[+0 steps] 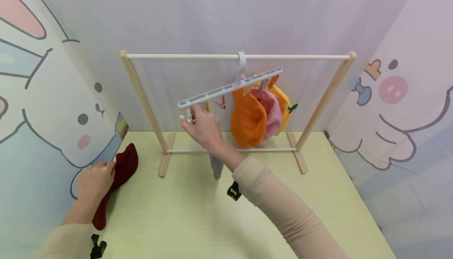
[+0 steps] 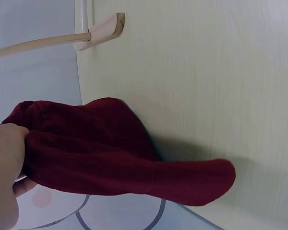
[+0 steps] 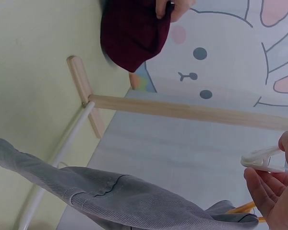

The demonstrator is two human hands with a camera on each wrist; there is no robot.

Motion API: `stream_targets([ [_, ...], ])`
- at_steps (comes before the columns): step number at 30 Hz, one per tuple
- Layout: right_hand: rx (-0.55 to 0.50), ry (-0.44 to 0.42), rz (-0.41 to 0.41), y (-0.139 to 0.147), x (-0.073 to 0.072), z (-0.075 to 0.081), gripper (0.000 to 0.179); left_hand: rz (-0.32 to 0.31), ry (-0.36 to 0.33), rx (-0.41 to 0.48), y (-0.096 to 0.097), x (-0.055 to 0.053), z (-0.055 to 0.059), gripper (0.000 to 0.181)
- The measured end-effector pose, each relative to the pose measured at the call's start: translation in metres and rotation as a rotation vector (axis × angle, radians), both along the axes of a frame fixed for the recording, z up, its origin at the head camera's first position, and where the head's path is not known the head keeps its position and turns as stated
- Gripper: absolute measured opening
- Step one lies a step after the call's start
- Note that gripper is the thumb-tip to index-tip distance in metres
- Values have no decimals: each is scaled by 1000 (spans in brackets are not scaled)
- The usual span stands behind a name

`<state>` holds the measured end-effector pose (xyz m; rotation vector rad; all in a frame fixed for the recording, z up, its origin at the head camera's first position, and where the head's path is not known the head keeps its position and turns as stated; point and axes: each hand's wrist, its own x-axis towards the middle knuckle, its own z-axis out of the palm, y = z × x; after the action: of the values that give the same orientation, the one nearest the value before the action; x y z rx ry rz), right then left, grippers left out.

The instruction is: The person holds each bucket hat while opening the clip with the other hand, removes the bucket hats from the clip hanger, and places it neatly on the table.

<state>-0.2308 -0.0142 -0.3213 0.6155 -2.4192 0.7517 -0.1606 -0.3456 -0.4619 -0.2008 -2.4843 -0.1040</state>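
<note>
Two hands are busy: the left hand (image 1: 95,178) grips a maroon brimmed hat (image 1: 126,166) at the left of the head view, against the table's edge, and the right hand (image 1: 205,130) pinches a white clothespin (image 3: 259,158) under the lower-left end of the clip hanger (image 1: 212,93). In the right wrist view, no cloth sits between the clothespin's jaws.

The hanger has one hook over the white rail (image 1: 184,56), so a downward pull on that clothespin could swing or tip the bar, or perhaps unhook it. The grey hat (image 3: 134,196) hangs close by the right hand and could get in the way or be knocked from its clip. Thick maroon folds might slip out of a shallow bite.

The table (image 1: 184,208) is pale, yellowish and wood-grained, across the lower frame. A plain whitish sheet (image 1: 184,15) backs the scene; a cartoon rabbit (image 1: 81,101) covers the left wall, a cartoon pig (image 1: 393,105) the right. Orange (image 1: 244,123), pink (image 1: 275,115) and yellow hats (image 1: 282,99) hang right of centre.
</note>
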Motion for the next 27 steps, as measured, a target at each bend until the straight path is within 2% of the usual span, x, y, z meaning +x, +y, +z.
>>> stream_targets([
  [5, 7, 2, 2, 0, 0, 0, 23, -5, 43, 6, 4, -1, -9, 8],
  [11, 9, 10, -2, 0, 0, 1, 24, 7, 29, 20, 7, -3, -15, 8],
  [18, 9, 11, 1, 0, 1, 1, 24, -31, 59, -16, 15, -3, -22, 5],
  [27, 8, 1, 8, 1, 0, 1, 24, -24, -3, -8, 22, -5, -28, 13],
])
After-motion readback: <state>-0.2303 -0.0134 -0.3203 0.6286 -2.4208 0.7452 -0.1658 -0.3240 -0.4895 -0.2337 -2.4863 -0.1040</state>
